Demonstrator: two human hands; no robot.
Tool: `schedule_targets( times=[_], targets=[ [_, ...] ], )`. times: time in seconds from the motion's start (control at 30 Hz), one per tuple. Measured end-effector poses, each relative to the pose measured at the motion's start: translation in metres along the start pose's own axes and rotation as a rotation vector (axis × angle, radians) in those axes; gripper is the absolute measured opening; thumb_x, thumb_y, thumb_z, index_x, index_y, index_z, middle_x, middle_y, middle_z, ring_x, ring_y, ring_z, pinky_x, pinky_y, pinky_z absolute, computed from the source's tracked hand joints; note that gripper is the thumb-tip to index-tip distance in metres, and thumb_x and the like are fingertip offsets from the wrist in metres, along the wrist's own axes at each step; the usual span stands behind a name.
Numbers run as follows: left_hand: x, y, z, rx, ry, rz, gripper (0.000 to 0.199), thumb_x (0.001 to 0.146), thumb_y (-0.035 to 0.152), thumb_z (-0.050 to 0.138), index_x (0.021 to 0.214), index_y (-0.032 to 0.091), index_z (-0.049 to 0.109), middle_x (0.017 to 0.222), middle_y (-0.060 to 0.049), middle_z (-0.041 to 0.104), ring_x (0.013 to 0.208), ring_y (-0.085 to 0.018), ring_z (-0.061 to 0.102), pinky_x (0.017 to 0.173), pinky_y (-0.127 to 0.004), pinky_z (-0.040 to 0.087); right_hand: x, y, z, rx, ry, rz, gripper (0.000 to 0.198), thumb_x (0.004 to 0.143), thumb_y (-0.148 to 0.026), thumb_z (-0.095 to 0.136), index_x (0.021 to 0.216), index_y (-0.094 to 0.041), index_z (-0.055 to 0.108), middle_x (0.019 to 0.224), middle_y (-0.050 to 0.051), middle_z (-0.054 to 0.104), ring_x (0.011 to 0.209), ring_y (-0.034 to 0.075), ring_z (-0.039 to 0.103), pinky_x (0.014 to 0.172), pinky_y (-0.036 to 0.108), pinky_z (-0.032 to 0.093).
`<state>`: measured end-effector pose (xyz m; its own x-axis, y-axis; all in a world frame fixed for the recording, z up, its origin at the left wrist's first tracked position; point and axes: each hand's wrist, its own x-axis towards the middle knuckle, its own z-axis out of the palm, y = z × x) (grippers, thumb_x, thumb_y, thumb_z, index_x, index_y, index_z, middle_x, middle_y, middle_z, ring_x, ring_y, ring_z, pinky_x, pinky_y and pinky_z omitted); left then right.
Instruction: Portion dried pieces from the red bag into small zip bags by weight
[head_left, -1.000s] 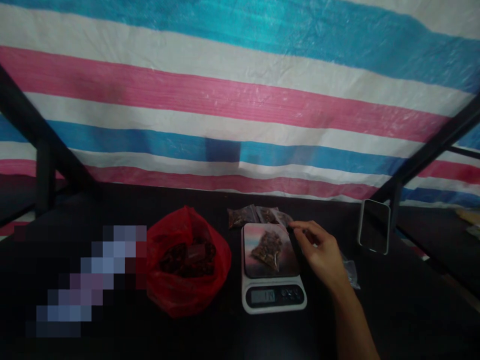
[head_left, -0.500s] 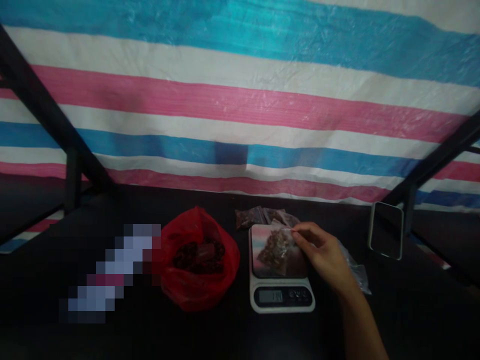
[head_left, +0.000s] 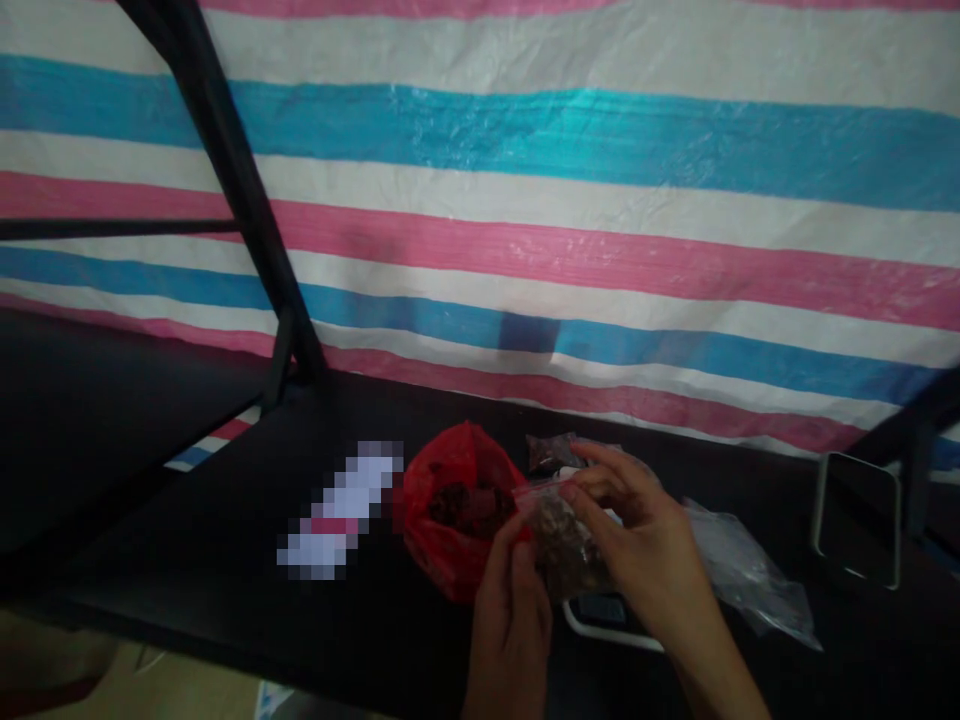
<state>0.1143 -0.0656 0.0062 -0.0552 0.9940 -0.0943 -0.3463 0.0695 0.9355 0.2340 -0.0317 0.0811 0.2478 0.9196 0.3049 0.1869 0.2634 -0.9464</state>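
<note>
A small clear zip bag (head_left: pixel 564 548) with brownish dried bits in it is held up in front of the digital kitchen scale (head_left: pixel 611 630), hiding most of its plate. My right hand (head_left: pixel 637 530) pinches the bag's upper right edge between thumb and fingers. At the upper left corner, my left hand (head_left: pixel 514 610) grips the bag with thumb and forefinger. Just left of the hands stands an open red plastic bag (head_left: pixel 435 555), with dark dried pieces and a small clear reddish-looking scoop or cup (head_left: pixel 484 508) inside.
Behind the scale lie filled zip bags (head_left: pixel 551 452). Flat clear plastic bags (head_left: pixel 750 570) rest to the right, near a pale-framed upright rectangular object (head_left: pixel 857 520). A blurred-out strip (head_left: pixel 341 510) lies left on the black table (head_left: pixel 225 560). Striped sheeting (head_left: pixel 525 240) hangs behind black frame bars (head_left: pixel 247 200).
The zip bag has been lifted off the scale by my right hand. My left hand has come into view and taken hold of it. The view has turned left.
</note>
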Motion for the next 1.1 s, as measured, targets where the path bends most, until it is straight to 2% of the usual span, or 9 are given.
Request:
schedule_targets(
  times=[0.1, 0.2, 0.37, 0.53, 0.7, 0.9, 1.0, 1.1],
  targets=[
    [0.002, -0.004, -0.006, -0.091, 0.020, -0.146, 0.066, 0.089, 0.074, 0.068, 0.129, 0.021, 0.072, 0.050, 0.008, 0.048, 0.042, -0.010, 0.046, 0.041, -0.019, 0.036, -0.001, 0.004, 0.025, -0.102, 0.000, 0.023, 0.043, 0.080, -0.033, 0.079, 0.122, -0.024, 0.074, 0.083, 0.001, 0.077, 0.074, 0.020, 0.072, 0.073, 0.031, 0.058],
    [0.005, -0.008, -0.012, -0.129, 0.068, -0.208, 0.069, 0.086, 0.073, 0.072, 0.130, 0.020, 0.072, 0.048, 0.009, 0.046, 0.039, -0.010, 0.045, 0.040, -0.018, 0.034, -0.002, 0.012, 0.040, -0.209, -0.038, 0.064, 0.044, 0.082, -0.035, 0.077, 0.125, -0.025, 0.074, 0.083, 0.001, 0.078, 0.076, 0.021, 0.073, 0.076, 0.033, 0.058],
    [0.008, -0.008, -0.020, -0.128, 0.117, -0.277, 0.078, 0.085, 0.076, 0.070, 0.137, 0.018, 0.068, 0.044, 0.009, 0.047, 0.038, -0.013, 0.047, 0.038, -0.020, 0.033, 0.001, 0.019, 0.050, -0.381, -0.086, 0.108, 0.032, 0.084, -0.041, 0.073, 0.113, -0.030, 0.080, 0.086, 0.001, 0.082, 0.077, 0.023, 0.072, 0.075, 0.034, 0.055],
    [0.008, -0.004, -0.022, -0.148, 0.101, -0.366, 0.089, 0.080, 0.085, 0.066, 0.134, 0.014, 0.068, 0.040, 0.010, 0.043, 0.031, -0.010, 0.037, 0.035, -0.020, 0.026, 0.008, 0.015, 0.059, -0.508, -0.113, 0.119, 0.031, 0.083, -0.039, 0.070, 0.111, -0.033, 0.081, 0.090, 0.000, 0.084, 0.082, 0.026, 0.075, 0.078, 0.037, 0.053],
    [0.010, -0.011, -0.026, -0.158, 0.154, -0.395, 0.087, 0.081, 0.085, 0.064, 0.135, 0.016, 0.067, 0.043, 0.009, 0.046, 0.031, -0.011, 0.040, 0.034, -0.020, 0.024, 0.011, 0.010, 0.068, -0.464, -0.147, 0.110, 0.032, 0.081, -0.040, 0.071, 0.109, -0.031, 0.081, 0.094, 0.003, 0.084, 0.093, 0.029, 0.077, 0.089, 0.040, 0.054],
    [0.008, -0.017, -0.031, -0.165, 0.155, -0.411, 0.087, 0.084, 0.084, 0.061, 0.137, 0.015, 0.065, 0.041, 0.010, 0.043, 0.031, -0.012, 0.040, 0.034, -0.021, 0.023, 0.008, 0.007, 0.077, -0.455, -0.201, 0.134, 0.032, 0.080, -0.043, 0.071, 0.106, -0.030, 0.081, 0.090, 0.005, 0.084, 0.088, 0.032, 0.076, 0.088, 0.044, 0.053],
    [0.009, -0.021, -0.033, -0.144, 0.190, -0.404, 0.083, 0.084, 0.082, 0.063, 0.137, 0.018, 0.066, 0.043, 0.009, 0.047, 0.031, -0.015, 0.046, 0.034, -0.023, 0.027, 0.005, 0.007, 0.079, -0.470, -0.196, 0.114, 0.031, 0.079, -0.044, 0.071, 0.106, -0.030, 0.081, 0.091, 0.005, 0.084, 0.089, 0.032, 0.075, 0.089, 0.045, 0.053],
    [0.009, -0.022, -0.034, -0.118, 0.173, -0.405, 0.082, 0.086, 0.080, 0.061, 0.139, 0.018, 0.065, 0.045, 0.006, 0.052, 0.032, -0.016, 0.051, 0.034, -0.023, 0.030, 0.003, 0.009, 0.077, -0.491, -0.184, 0.098, 0.030, 0.079, -0.045, 0.072, 0.104, -0.031, 0.082, 0.090, 0.005, 0.083, 0.090, 0.033, 0.075, 0.090, 0.046, 0.053]
  ],
)
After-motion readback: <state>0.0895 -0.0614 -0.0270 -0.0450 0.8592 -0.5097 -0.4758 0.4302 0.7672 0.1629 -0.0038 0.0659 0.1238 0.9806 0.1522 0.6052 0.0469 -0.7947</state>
